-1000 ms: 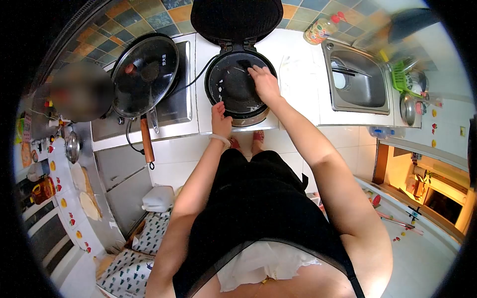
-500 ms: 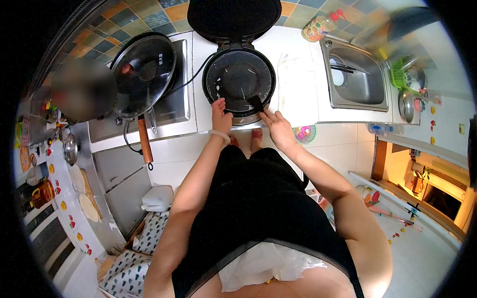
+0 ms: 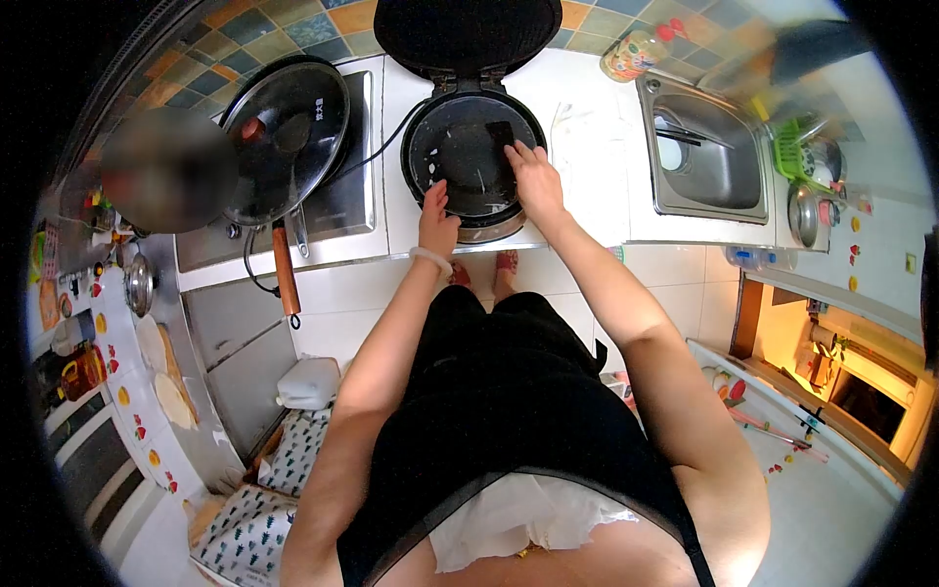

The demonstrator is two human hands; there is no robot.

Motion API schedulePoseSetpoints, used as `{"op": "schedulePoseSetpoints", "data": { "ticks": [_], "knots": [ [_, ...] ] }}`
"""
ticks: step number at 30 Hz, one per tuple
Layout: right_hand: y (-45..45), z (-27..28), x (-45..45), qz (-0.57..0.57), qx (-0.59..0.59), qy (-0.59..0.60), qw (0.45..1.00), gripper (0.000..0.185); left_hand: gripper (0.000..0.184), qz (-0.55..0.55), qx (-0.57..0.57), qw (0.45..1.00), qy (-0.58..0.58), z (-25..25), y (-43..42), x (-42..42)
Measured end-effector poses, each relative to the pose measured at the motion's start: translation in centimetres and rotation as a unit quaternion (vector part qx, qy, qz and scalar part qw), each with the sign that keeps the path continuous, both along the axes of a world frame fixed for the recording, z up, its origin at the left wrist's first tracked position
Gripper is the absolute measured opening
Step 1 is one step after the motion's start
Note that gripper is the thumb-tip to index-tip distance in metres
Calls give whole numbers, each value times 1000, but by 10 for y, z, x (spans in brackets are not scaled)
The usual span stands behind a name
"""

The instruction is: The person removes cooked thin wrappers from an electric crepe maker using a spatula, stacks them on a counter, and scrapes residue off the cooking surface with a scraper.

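A round black electric griddle (image 3: 460,161) lies opened on the white counter, its dark lid (image 3: 468,39) tipped back. White crumbs and pale streaks show on the cooking plate. My right hand (image 3: 537,182) is closed on a small black scraper (image 3: 500,134), whose flat head is over the plate's right side; most of its handle is hidden by my fingers. At the near left rim is my left hand (image 3: 439,217), with its fingers stretched out over the edge and nothing in them. Whether it touches the rim I cannot tell.
Left of the griddle, a lidded wok (image 3: 286,142) with a wooden handle (image 3: 285,274) sits on the stove. A power cord (image 3: 377,155) runs between them. To the right are a bottle (image 3: 634,54), a steel sink (image 3: 719,176) holding dishes, and a green rack (image 3: 788,152).
My right hand has moved the scraper from the plate's near right edge away from me, up along its right side. My left hand has shifted slightly and stays at the near left rim.
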State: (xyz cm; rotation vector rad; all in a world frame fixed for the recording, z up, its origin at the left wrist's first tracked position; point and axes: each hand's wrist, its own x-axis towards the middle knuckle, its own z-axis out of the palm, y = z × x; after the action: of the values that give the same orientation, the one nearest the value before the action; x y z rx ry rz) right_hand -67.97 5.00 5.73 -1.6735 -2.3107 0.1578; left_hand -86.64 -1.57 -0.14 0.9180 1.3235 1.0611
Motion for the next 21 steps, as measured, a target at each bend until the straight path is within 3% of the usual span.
{"op": "schedulePoseSetpoints", "data": {
  "ticks": [5,13,21],
  "knots": [
    [-43,4,11,18,-34,-30,999,49,78,-44,34,998,-18,-16,3,-2],
    [-122,20,18,43,-98,-50,993,48,79,-63,-15,998,-12,-13,3,6],
    [-51,36,9,3,-16,52,999,51,83,-39,-39,998,-28,5,5,0]
  ]
}}
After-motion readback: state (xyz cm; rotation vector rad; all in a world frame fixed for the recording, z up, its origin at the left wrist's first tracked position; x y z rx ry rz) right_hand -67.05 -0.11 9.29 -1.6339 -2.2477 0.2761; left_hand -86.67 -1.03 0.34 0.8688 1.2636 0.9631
